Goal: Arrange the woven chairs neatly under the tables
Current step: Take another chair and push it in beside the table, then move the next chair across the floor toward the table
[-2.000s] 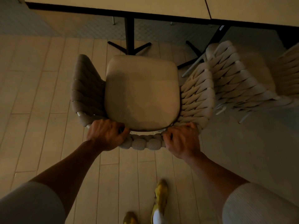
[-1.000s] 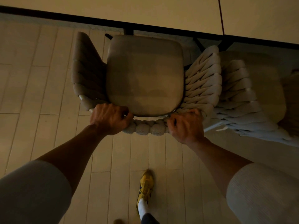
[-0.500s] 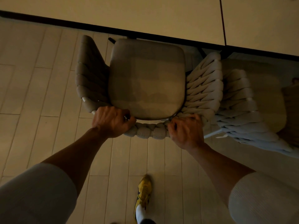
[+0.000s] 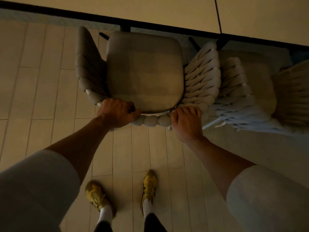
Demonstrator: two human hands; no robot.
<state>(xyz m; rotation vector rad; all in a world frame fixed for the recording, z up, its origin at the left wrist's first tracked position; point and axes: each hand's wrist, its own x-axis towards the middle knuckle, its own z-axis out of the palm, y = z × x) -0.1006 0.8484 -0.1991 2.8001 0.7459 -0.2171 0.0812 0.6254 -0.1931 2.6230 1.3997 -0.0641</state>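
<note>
Gripping the chair (image 4: 143, 72) by its back rail, left hand (image 4: 117, 114) and right hand (image 4: 186, 123) both clamped; the desk (image 4: 167, 10) edge lies straight ahead, seat front just reaching it.

A pale plank floor (image 4: 41, 84) is laid throughout. Two yellow shoes are recorded on it, apart, toward the lower edge: one (image 4: 95, 195), another (image 4: 149, 185). White socks (image 4: 105, 212) are worn.

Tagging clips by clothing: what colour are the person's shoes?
The shoes are yellow with darker markings, seen best in the head view, the only one here.
</note>
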